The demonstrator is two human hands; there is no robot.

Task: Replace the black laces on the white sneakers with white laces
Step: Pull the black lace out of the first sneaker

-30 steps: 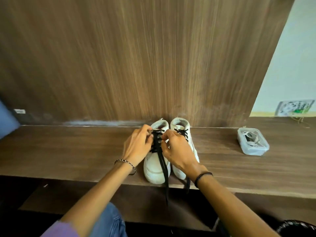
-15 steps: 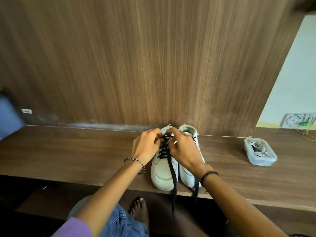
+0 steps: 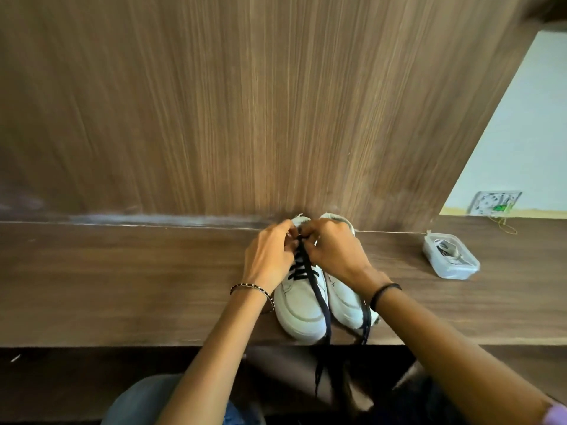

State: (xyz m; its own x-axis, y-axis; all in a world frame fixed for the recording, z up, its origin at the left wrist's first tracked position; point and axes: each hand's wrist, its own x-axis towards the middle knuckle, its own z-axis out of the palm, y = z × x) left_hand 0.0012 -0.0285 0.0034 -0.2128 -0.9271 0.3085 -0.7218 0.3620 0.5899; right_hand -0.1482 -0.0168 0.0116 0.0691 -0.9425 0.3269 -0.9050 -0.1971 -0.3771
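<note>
Two white sneakers stand side by side on the wooden shelf [image 3: 122, 277], toes toward me. The left sneaker [image 3: 302, 305] carries a black lace [image 3: 320, 299] whose loose end runs down over the toe and hangs past the shelf edge. My left hand [image 3: 270, 256] and my right hand [image 3: 336, 250] meet at the top eyelets of this shoe, fingers curled and pinching the lace there. The right sneaker [image 3: 346, 305] is partly hidden under my right wrist; a second black lace end [image 3: 365, 323] hangs off its toe.
A clear plastic box [image 3: 451, 256] holding white laces sits on the shelf to the right. A wood-grain panel rises right behind the shoes. A wall socket plate [image 3: 494, 202] with a thin cord is at the far right. My knees are below the shelf edge.
Both hands have crept up the left sneaker toward its top eyelets, still on the black lace. The camera has tilted and shifted, so the shoes sit lower and further right in view.
</note>
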